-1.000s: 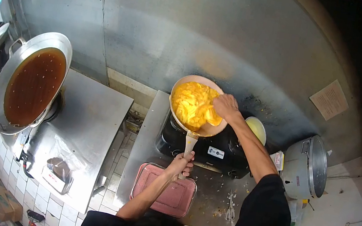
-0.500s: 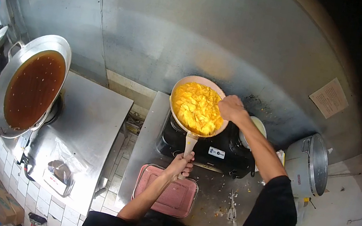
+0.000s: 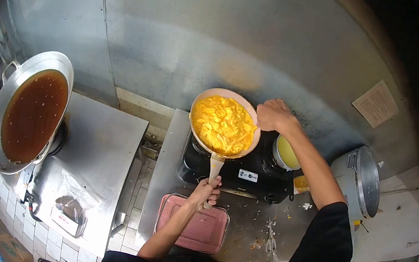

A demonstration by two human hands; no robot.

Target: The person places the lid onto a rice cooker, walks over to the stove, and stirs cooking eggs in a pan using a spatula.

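Note:
A round, light-coloured frying pan (image 3: 252, 110) full of yellow scrambled egg (image 3: 224, 125) is over the left side of a black stove (image 3: 266, 186). My left hand (image 3: 204, 191) is wrapped round its pale handle, above a pink tray (image 3: 194, 227). At the pan's right rim, my right hand (image 3: 273, 115) is closed; what it holds, if anything, is hidden under the fingers. Just below that forearm, a pot with yellow contents (image 3: 287, 154) sits on the stove's right side.
A wide wok of brown liquid (image 3: 33, 117) stands left, beside a steel table (image 3: 101, 125). Scissors (image 3: 271, 239) lie among scraps on the counter. A large metal pot (image 3: 358, 179) stands at the right, and a steel wall (image 3: 181, 33) rises behind the stove.
My right hand has moved from over the egg to the pan's right rim and slightly up. The egg's surface is rearranged, and more of the right pot shows. My left hand keeps its hold.

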